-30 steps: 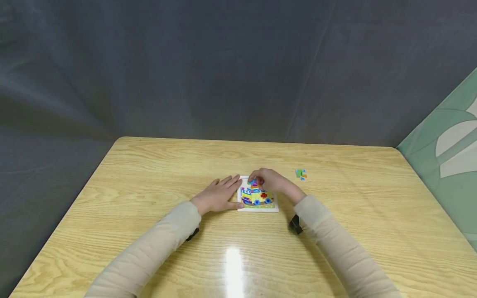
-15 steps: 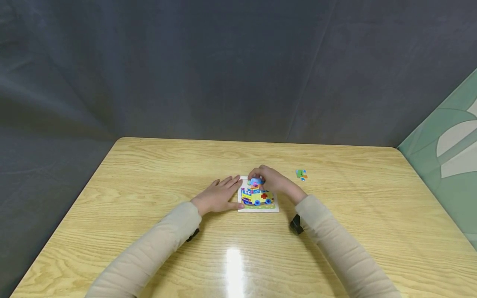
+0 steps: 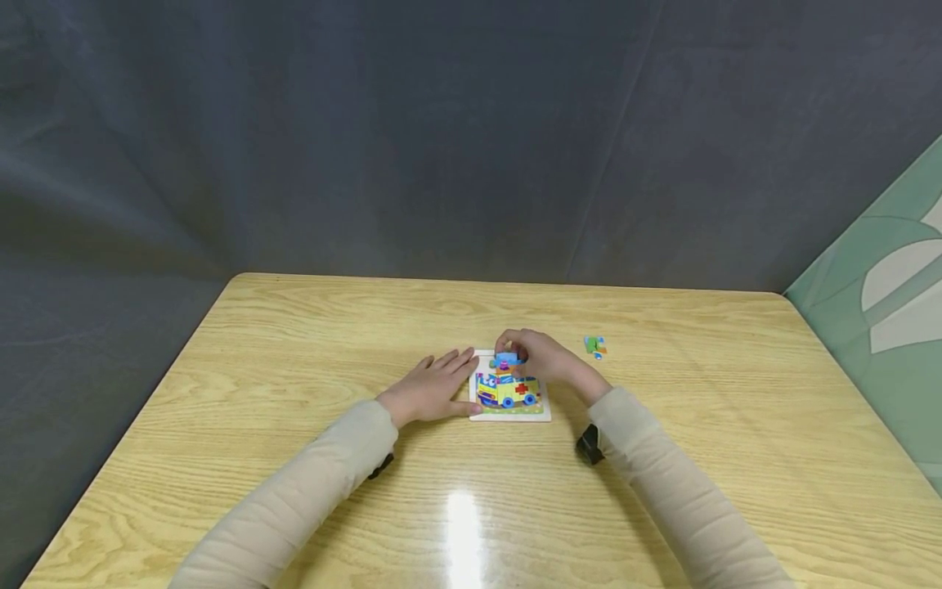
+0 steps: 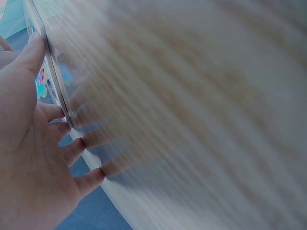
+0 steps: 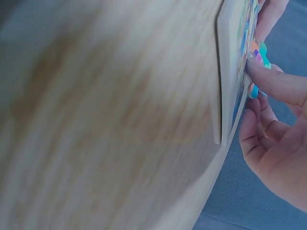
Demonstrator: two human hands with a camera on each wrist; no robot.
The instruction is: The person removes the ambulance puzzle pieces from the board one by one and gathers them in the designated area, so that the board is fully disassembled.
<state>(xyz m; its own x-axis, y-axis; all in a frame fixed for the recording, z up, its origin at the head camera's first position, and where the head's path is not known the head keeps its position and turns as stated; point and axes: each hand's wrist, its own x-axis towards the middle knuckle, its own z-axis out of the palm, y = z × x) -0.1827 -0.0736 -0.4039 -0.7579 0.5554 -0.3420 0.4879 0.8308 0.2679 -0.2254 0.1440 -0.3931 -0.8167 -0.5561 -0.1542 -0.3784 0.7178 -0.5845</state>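
A white-framed jigsaw board (image 3: 510, 416) with a yellow ambulance picture lies flat on the table. My left hand (image 3: 430, 388) rests on its left edge, fingers spread and straight, thumb near the lower left corner. Above the ambulance, my right hand (image 3: 548, 360) pinches a blue puzzle piece (image 3: 506, 358) with pink and orange on it. In the right wrist view, that puzzle piece (image 5: 262, 55) stands tilted against the board (image 5: 230, 76), between thumb and fingers. The upper right of the board is hidden by the right hand.
Loose puzzle pieces (image 3: 595, 346), green, orange and blue, lie to the right of the board. The wooden table (image 3: 331, 327) ends at a dark curtain (image 3: 441, 147) behind. A green and white panel (image 3: 898, 294) borders the right side.
My right hand has turned the pinched puzzle piece so that more of its blue face shows, and has shifted slightly right. The left hand stays in place on the board.
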